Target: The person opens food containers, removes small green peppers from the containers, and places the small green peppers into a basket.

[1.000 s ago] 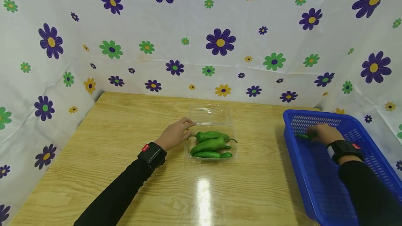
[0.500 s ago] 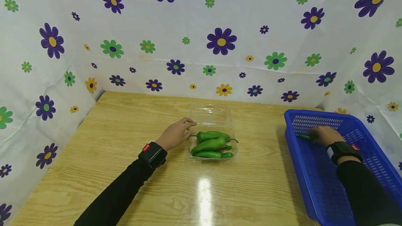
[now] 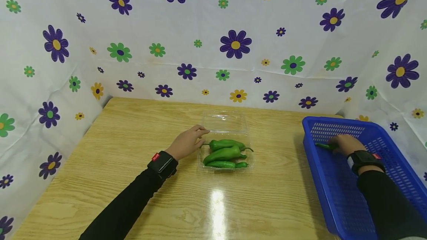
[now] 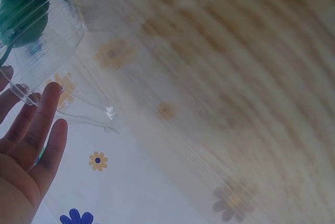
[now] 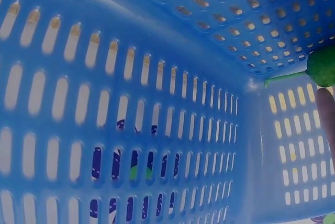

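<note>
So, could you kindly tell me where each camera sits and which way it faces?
Head: on the head, facing forward and down over the clear plastic clamshell, long green peppers and blue basket; left hand, right hand and sleeves show.
Left wrist: on that wrist, facing the clamshell's edge; the fingers show.
Right wrist: on that wrist, facing the basket's walls; a finger shows.
Head and right wrist share the basket.

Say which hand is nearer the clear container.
Left: the left hand touches the clear container on its left; the right hand is farther right, in the blue basket.
</note>
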A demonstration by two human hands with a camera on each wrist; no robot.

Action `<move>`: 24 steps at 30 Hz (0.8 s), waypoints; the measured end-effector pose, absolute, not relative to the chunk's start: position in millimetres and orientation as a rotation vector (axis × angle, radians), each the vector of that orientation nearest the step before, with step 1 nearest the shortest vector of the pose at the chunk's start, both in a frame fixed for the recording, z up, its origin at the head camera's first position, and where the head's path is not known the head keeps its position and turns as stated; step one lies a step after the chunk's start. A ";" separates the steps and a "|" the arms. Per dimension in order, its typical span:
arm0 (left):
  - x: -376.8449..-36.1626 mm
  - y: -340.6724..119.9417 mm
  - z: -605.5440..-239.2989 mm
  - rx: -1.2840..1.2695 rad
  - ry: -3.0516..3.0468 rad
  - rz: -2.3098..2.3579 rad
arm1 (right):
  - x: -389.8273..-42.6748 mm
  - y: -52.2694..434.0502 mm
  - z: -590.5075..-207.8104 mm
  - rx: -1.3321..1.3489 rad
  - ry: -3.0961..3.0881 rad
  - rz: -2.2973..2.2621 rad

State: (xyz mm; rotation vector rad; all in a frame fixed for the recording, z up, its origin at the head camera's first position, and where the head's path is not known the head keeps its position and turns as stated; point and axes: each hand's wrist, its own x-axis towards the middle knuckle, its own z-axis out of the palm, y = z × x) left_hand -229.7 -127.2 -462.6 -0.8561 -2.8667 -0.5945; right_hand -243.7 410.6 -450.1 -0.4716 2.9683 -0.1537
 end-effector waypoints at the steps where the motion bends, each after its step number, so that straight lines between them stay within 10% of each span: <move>1: -229.8 -127.1 -462.8 -0.855 -2.868 -0.599 | -243.4 410.7 -449.7 -0.478 2.967 -0.152; 24: -230.7 -126.8 -464.5 -0.844 -2.875 -0.634 | -237.7 413.4 -444.9 -0.497 2.974 -0.120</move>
